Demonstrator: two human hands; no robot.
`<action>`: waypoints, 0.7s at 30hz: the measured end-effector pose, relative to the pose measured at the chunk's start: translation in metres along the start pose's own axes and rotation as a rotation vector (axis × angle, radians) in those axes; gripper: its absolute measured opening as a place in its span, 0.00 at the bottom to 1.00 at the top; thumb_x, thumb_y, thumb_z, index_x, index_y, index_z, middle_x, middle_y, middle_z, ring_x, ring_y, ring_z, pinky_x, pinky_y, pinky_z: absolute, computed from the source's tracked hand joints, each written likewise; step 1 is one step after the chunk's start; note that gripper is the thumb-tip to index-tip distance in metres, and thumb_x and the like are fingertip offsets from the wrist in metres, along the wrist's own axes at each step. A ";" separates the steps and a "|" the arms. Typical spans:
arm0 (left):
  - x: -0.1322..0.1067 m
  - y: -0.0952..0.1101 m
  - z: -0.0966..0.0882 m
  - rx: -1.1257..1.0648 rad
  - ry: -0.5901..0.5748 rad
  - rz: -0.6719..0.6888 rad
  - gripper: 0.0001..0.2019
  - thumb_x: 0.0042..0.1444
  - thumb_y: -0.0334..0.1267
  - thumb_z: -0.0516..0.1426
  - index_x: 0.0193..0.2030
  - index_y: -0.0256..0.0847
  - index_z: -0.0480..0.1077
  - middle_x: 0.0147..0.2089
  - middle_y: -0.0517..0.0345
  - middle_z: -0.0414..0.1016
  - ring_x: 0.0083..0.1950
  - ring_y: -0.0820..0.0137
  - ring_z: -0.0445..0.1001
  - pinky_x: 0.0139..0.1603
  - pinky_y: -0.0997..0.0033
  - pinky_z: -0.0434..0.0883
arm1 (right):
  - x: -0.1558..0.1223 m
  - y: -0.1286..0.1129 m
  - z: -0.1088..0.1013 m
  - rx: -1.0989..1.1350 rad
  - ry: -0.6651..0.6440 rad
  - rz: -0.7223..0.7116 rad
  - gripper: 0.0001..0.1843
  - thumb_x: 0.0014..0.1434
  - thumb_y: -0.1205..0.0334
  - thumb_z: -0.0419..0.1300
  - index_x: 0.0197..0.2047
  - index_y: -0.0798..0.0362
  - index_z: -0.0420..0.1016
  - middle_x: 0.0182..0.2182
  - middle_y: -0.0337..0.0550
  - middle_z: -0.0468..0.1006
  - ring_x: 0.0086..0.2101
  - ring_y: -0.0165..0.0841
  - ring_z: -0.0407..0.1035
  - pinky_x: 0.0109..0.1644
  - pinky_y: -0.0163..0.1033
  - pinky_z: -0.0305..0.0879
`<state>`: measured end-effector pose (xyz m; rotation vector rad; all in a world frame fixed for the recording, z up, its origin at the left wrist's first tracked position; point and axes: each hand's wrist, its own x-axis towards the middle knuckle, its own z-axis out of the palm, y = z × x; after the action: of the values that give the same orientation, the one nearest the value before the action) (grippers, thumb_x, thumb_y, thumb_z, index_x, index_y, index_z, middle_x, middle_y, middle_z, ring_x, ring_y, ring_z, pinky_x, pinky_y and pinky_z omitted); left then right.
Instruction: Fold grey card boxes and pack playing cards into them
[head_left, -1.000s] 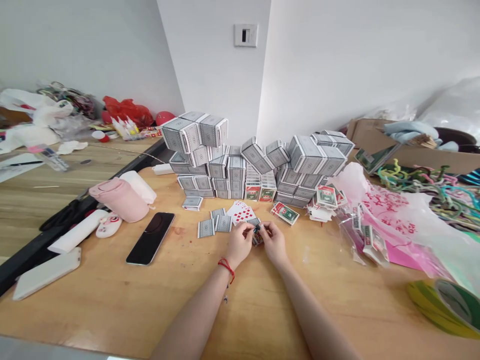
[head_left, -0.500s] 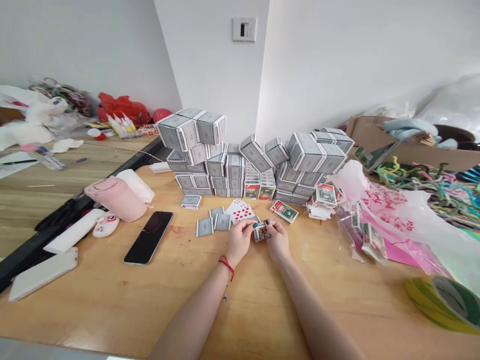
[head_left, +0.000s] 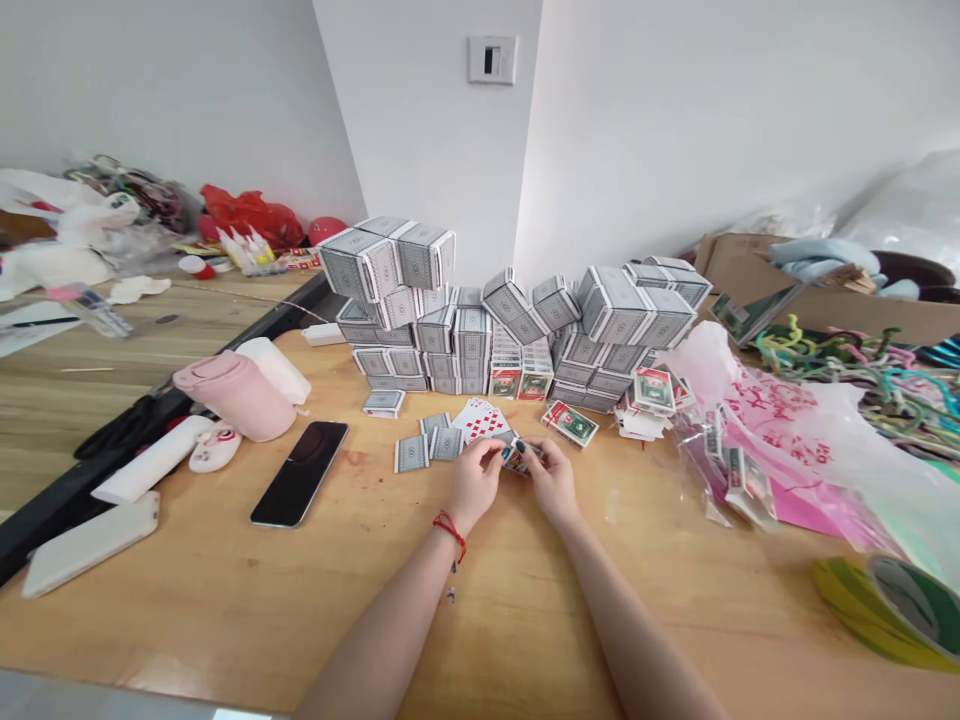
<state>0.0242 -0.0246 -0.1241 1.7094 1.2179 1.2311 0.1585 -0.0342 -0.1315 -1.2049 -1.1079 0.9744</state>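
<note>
Between my fingers is a playing card (head_left: 516, 458) with a coloured picture face, partly hidden. My left hand (head_left: 476, 482) pinches its left side, and my right hand (head_left: 551, 480) grips it from the right. Just beyond lie loose cards: a fan of red-pip cards (head_left: 480, 420) face up and several grey-backed cards (head_left: 412, 453) face down. A red and green card box (head_left: 570, 424) rests to the right of the fan. Behind them rises a stacked structure of grey-patterned card blocks (head_left: 470, 340).
On the left are a black phone (head_left: 299, 474), a pink cup (head_left: 236, 395) and a white power bank (head_left: 94, 545). To the right are card boxes (head_left: 652, 390), a pink and white plastic bag (head_left: 787, 420) and a yellow-green tape roll (head_left: 862, 605). A cardboard box (head_left: 847, 310) stands behind.
Both hands stay on the card, which is now tilted and more covered by my right fingers. My right hand has shifted slightly left. The surrounding things keep their places.
</note>
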 end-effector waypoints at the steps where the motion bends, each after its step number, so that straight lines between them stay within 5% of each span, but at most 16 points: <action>1: 0.000 0.000 0.000 0.005 -0.002 0.004 0.07 0.53 0.32 0.52 0.36 0.39 0.70 0.37 0.55 0.74 0.40 0.70 0.71 0.43 0.69 0.69 | 0.000 -0.001 0.000 -0.003 -0.001 0.005 0.16 0.48 0.49 0.60 0.32 0.53 0.72 0.28 0.41 0.73 0.28 0.32 0.66 0.33 0.37 0.63; 7: -0.003 0.003 0.004 0.040 0.011 -0.006 0.07 0.54 0.32 0.51 0.35 0.39 0.70 0.36 0.54 0.74 0.38 0.70 0.71 0.41 0.69 0.69 | -0.003 -0.003 0.004 -0.046 -0.013 -0.002 0.16 0.47 0.48 0.60 0.32 0.52 0.74 0.31 0.43 0.73 0.31 0.34 0.67 0.36 0.38 0.64; 12: -0.006 0.008 0.011 0.097 0.020 0.001 0.12 0.50 0.24 0.50 0.37 0.39 0.72 0.37 0.54 0.75 0.40 0.69 0.71 0.43 0.68 0.69 | -0.004 0.002 0.008 -0.115 0.118 -0.051 0.13 0.51 0.51 0.57 0.30 0.52 0.70 0.27 0.41 0.71 0.30 0.33 0.65 0.35 0.38 0.62; 21: -0.003 0.015 0.011 -0.035 -0.057 -0.137 0.19 0.48 0.20 0.46 0.40 0.37 0.72 0.42 0.53 0.75 0.44 0.70 0.73 0.49 0.65 0.69 | -0.001 0.008 0.003 -0.152 0.157 -0.045 0.10 0.53 0.54 0.54 0.30 0.52 0.67 0.27 0.40 0.70 0.30 0.33 0.65 0.37 0.39 0.62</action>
<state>0.0381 -0.0319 -0.1150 1.5968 1.2504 1.1085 0.1555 -0.0337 -0.1399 -1.3496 -1.0943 0.7577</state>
